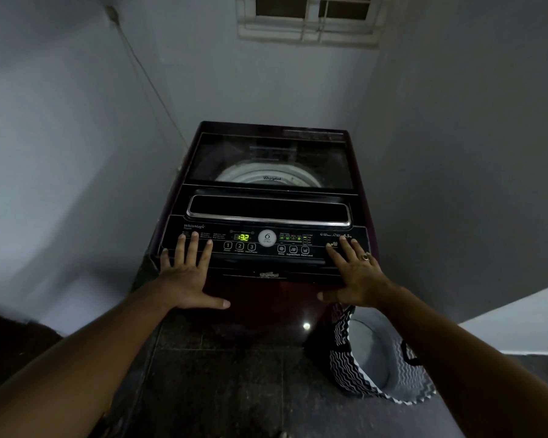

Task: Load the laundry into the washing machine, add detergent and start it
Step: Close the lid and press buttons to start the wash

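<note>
- The dark maroon top-loading washing machine [268, 197] stands in the corner between two walls, with its lid closed.
- A barred window [310, 18] sits high on the wall behind it.
- The left hand [187, 273] lies flat on the left end of the machine's black control panel [266, 245]; the right hand [355, 273] lies on its right end.
- The zigzag-patterned fabric laundry basket [383, 355] stands on the tiled floor [219, 374], just right of the machine's front.

- Pale bluish walls [76, 137] met in a dim corner at centre frame.
- A white-barred window [310, 17] sat top centre.
- Dark speckled floor tiles [219, 374] filled the bottom.
</note>
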`<state>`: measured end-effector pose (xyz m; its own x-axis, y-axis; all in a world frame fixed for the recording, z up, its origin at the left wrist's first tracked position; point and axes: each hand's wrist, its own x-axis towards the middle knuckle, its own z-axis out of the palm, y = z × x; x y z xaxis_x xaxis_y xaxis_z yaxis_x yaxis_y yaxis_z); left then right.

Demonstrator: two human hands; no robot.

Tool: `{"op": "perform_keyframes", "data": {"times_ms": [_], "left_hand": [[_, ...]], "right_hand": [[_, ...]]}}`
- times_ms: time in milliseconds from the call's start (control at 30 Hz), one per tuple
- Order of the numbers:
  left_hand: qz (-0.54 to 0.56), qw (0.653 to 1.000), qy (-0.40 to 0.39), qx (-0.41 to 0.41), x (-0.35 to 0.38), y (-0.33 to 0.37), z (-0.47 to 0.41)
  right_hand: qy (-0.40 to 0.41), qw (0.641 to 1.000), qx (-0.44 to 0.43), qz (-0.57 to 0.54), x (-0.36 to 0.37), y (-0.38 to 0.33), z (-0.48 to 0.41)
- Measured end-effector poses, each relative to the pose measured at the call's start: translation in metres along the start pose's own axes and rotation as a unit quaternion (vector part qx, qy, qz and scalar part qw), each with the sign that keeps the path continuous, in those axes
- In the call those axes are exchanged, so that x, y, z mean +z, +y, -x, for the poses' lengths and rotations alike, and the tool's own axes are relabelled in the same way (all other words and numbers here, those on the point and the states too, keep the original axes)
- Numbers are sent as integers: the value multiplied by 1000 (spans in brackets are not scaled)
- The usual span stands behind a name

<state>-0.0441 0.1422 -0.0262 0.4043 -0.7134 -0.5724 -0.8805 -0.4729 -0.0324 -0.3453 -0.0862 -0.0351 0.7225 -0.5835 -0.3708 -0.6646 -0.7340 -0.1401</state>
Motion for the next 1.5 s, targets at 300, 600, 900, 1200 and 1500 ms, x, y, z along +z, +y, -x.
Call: {"op": "perform_keyframes", "data": {"times_ms": [300, 600, 900, 1200, 1500], "left_hand": [[5, 1000, 3, 4, 1, 0, 0], [5, 1000, 1, 2, 1, -1, 0], [6, 1000, 2, 4, 1, -1, -1], [-2, 1000, -1, 2, 1, -1, -2], [-1, 1000, -11, 8, -1, -4, -1]], "right_hand": [[5, 1000, 1, -1, -2, -3, 2], [2, 1000, 2, -5, -3, -4, 3], [-4, 1000, 3, -4, -2, -3, 1], [1, 1000, 1, 0, -1, -1, 0], [-9, 1000, 10, 4, -7, -5, 2]]}}
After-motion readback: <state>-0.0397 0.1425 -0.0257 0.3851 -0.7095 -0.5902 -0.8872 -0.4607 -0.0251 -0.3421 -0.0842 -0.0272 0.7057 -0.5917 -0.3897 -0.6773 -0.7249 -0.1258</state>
